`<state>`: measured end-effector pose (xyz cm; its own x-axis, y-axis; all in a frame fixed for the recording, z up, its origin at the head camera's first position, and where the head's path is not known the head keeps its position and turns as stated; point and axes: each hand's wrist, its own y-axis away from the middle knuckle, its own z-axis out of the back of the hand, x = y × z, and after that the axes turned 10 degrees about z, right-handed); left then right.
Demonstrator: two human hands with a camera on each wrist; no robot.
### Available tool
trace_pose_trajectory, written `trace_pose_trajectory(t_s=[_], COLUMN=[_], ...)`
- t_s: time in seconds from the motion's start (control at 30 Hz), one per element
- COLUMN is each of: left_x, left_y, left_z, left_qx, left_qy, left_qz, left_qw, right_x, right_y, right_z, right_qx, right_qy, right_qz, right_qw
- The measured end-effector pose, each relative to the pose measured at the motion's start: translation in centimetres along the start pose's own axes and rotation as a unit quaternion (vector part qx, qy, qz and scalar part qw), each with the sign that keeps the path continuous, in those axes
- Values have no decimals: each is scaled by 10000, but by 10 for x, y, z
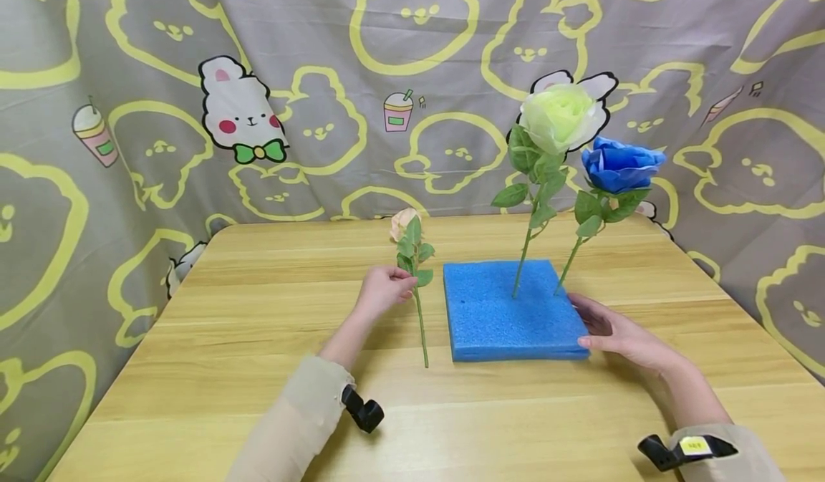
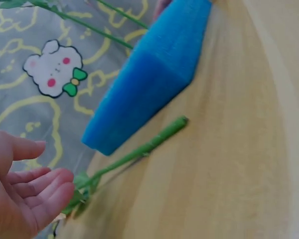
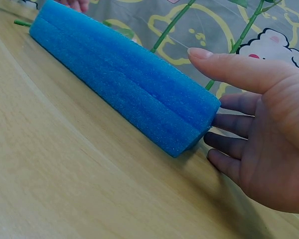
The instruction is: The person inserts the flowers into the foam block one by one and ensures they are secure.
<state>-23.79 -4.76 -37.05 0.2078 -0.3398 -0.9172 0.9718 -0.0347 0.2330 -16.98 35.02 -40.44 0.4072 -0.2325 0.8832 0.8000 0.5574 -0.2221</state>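
A pale pink rose [image 1: 404,225] with a green stem [image 2: 154,142] lies on the table, its bloom toward the back. Over its leaves is my left hand [image 1: 385,288]; in the left wrist view the thumb stands apart from the loosely bent fingers, with nothing between them. A blue foam block [image 1: 509,324] lies to the right of this rose. My right hand [image 1: 621,331] rests its nearly straight fingers on the block's right side, the thumb by the front corner. A pale green rose [image 1: 557,118] and a blue rose [image 1: 621,165] stand in the foam, both leaning right.
The wooden table [image 1: 258,324] has its back edge against a grey curtain [image 1: 335,52] with yellow cartoon outlines. Black wrist mounts [image 1: 364,410] sit on both beige sleeves. The upright stems rise high above the block.
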Motion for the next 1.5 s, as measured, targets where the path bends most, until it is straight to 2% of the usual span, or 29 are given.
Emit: trace_pose_trajectory(t_s=[0.2,0.37,0.5,0.67,0.9,1.17,1.5], left_x=[10,12,10,9,11,14,13], left_y=[-3,-5,-6,-8,-9,-10,-11], left_z=[-5,-10,-16,-23,-27,-27,-13], left_qx=[115,226,142,-74,-168,-30,83], left_qy=[-300,-499,-742,-1055,-1127,-501,291], left_qz=[325,435,513,460,467,799,1046], left_qw=[9990,9976,9958,9933,9924,9955,9941], right_x=[0,0,0,-1,0,0,2], right_y=[0,0,0,1,1,1,1], right_z=[0,0,0,0,0,0,-1], right_qx=[12,25,23,4,-6,-9,-76], right_qy=[35,23,17,14,-4,-18,-42], right_qz=[29,28,14,3,-17,-26,-104], right_qw=[10000,10000,10000,10000,10000,10000,9999])
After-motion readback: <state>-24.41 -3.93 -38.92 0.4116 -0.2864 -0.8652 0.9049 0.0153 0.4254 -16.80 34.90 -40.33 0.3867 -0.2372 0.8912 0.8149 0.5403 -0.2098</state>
